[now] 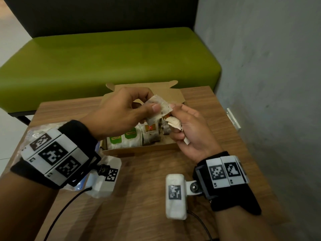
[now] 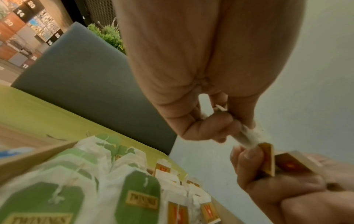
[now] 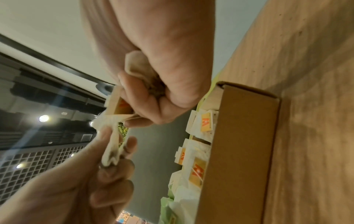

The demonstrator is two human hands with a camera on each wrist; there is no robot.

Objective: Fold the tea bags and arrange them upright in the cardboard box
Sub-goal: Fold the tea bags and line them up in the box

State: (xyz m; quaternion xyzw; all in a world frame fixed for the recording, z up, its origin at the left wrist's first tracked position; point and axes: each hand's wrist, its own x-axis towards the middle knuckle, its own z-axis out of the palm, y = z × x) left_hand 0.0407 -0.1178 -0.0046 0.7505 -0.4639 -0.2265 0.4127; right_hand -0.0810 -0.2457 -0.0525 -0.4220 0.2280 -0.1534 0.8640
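Above the open cardboard box [image 1: 139, 150], my left hand [image 1: 153, 102] pinches a pale, speckled tea bag [image 1: 160, 106] between thumb and forefinger. My right hand [image 1: 177, 110] pinches the same bag's right end, and its curled fingers also hold a crumpled tea bag [image 1: 175, 123] with an orange tag [image 3: 120, 107]. In the left wrist view the pinched tea bag [image 2: 249, 139] stretches between both hands. Tea bags with green tags [image 1: 119, 139] and orange tags [image 1: 151, 127] stand upright in the box [image 3: 239, 151].
The box sits on a small wooden table [image 1: 147, 197]. A clear plastic bag [image 1: 40, 129] lies at the table's left edge under my left wrist. A green bench [image 1: 104, 63] stands behind the table, and a grey wall [image 1: 260, 66] runs close on the right.
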